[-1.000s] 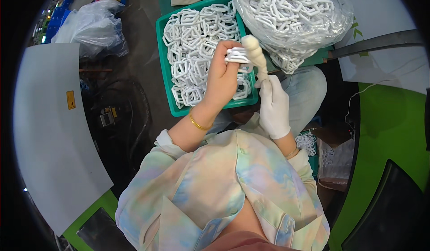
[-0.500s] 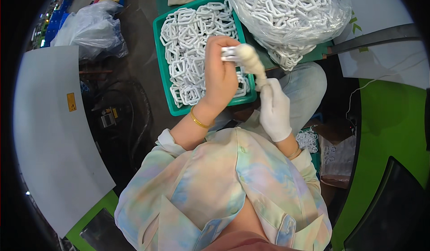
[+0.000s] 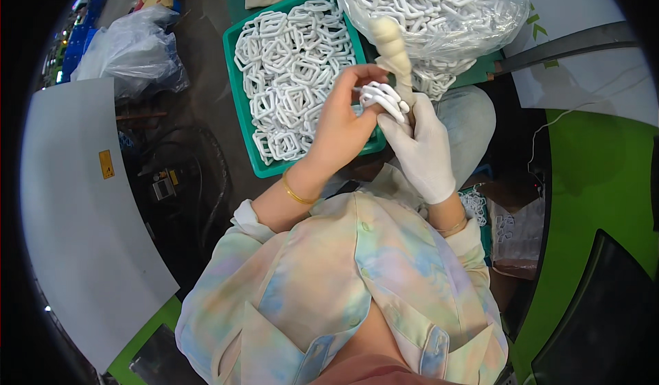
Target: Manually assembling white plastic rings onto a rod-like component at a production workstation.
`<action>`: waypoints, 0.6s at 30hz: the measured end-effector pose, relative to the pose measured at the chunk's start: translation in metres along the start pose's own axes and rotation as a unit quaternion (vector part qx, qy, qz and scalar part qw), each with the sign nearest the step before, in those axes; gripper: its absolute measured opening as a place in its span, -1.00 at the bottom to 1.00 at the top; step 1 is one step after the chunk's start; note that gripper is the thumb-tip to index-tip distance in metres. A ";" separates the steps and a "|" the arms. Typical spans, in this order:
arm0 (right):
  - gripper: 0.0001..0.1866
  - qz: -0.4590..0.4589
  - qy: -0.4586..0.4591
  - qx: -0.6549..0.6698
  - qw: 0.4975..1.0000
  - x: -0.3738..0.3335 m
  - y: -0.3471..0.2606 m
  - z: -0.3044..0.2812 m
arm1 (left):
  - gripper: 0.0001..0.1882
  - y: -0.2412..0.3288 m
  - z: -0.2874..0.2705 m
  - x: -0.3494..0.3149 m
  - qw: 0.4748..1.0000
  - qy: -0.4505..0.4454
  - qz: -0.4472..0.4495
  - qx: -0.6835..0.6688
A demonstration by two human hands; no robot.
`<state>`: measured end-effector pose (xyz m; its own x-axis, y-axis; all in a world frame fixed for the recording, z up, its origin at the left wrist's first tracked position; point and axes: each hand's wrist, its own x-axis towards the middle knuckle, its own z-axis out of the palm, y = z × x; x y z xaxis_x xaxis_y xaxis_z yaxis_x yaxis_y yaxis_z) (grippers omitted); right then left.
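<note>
- Bare left hand (image 3: 340,121) pinches a small stack of white plastic rings (image 3: 384,98).
- Gloved right hand (image 3: 420,148) grips a cream peg-like tool (image 3: 392,52) upright.
- Both hover over the near right corner of the green tray (image 3: 241,103).

Both forearms rise from the lower edge, bent at the elbows; the bare left hand (image 3: 341,125) curls its fingers inward; the white-gloved right hand (image 3: 420,148) is closed, touching the left.
</note>
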<state>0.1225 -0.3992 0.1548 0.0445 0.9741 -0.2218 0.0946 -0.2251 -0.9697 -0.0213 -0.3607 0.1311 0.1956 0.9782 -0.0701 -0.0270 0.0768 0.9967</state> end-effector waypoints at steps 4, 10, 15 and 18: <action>-0.74 0.012 -0.068 -0.109 0.992 0.000 0.005 -0.012 | -0.64 0.014 -0.013 0.010 0.870 -0.067 0.259 0.413; -0.82 -0.110 0.004 -0.103 0.989 -0.004 0.022 -0.012 | -0.86 0.007 -0.009 0.015 0.996 -0.068 -0.032 0.042; -0.86 -0.164 -0.021 -0.215 0.963 -0.018 0.046 -0.013 | -0.87 -0.017 -0.023 0.027 0.868 -0.137 -0.245 -0.408; -0.88 -0.172 0.001 -0.263 0.949 -0.017 0.046 -0.014 | -0.85 -0.013 -0.016 0.025 0.770 -0.131 -0.318 -0.538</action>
<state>0.1399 -0.4267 0.1150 -0.0770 0.9921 0.0991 0.5872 0.1255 -0.7996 -0.0316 -0.3342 0.1160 0.6916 0.6156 -0.3778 -0.6132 0.7768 0.1432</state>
